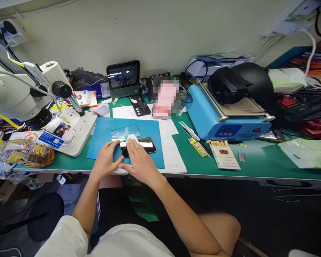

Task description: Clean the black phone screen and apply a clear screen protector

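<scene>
A smartphone (pixel 149 145) lies with its dark, reflective screen up on a blue mat (pixel 96 142). My left hand (pixel 106 159) is at the phone's left end, thumb on the near edge and fingers at the far corner, steadying it. With its fingers stretched together, my right hand (pixel 139 160) presses a white wipe (pixel 132 137) onto the screen. Part of the wipe is hidden under those fingers. Just beyond the phone, a clear glass screen sheet (pixel 120 132) with a dark border rests on the mat.
A white microscope (pixel 18 92) and a plastic bottle (pixel 26 152) stand on the left. Behind the mat are a small display (pixel 123 79) and a black phone back cover (pixel 140 105). To the right are tweezers (pixel 188 130), a blue machine (pixel 216 121) and a cigarette pack (pixel 224 155).
</scene>
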`<state>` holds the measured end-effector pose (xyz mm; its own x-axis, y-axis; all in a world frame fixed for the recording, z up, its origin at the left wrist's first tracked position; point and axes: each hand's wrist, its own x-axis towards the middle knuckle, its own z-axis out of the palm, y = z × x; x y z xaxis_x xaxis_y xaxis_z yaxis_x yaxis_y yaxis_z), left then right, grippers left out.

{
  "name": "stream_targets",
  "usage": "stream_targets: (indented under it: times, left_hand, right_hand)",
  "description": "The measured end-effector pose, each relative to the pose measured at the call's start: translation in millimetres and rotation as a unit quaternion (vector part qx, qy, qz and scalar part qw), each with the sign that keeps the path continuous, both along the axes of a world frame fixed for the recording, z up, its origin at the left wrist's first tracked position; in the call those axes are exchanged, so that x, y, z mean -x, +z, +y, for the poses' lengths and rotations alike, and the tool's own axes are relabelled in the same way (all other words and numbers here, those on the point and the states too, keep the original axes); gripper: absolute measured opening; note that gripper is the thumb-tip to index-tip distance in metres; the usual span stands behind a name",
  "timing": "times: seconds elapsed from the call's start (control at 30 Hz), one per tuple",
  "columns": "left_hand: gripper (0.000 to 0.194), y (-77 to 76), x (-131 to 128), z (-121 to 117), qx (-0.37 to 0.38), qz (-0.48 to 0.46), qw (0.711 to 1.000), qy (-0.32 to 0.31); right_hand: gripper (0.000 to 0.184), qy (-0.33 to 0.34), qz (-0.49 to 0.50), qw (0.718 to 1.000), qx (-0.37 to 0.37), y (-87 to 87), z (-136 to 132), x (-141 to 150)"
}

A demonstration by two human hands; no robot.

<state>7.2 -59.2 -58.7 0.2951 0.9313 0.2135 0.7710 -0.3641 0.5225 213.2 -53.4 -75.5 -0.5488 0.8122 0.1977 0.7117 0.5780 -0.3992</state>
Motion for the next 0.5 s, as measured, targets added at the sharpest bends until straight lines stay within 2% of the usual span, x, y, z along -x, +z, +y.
stream_targets:
  times: [0.13,0.3,0.4,0.5]
  left_hand:
    - [0.059,-2.3,1.4,-0.2,-0.015,-0.017,1.0,0.008]
    - [0.049,-2.3,2.1,0.2,-0.043,-0.014,0.999,-0.002]
    - [0.049,-1.0,2.4,0.3,-0.042,-0.009,0.999,-0.006]
    - [0.049,0.4,2.8,-0.1,-0.039,0.001,0.999,-0.007]
  right_hand:
    - [0.102,0.03,-0.005,0.999,-0.033,2.7,-0.6,16.6]
    - [0.092,0.048,-0.021,0.995,-0.086,-2.8,-13.6,23.4]
    - [0.095,0.063,-0.021,0.992,-0.106,-6.4,-22.4,14.3]
    - [0.093,0.062,-0.012,0.992,-0.11,-10.3,-27.4,-8.3]
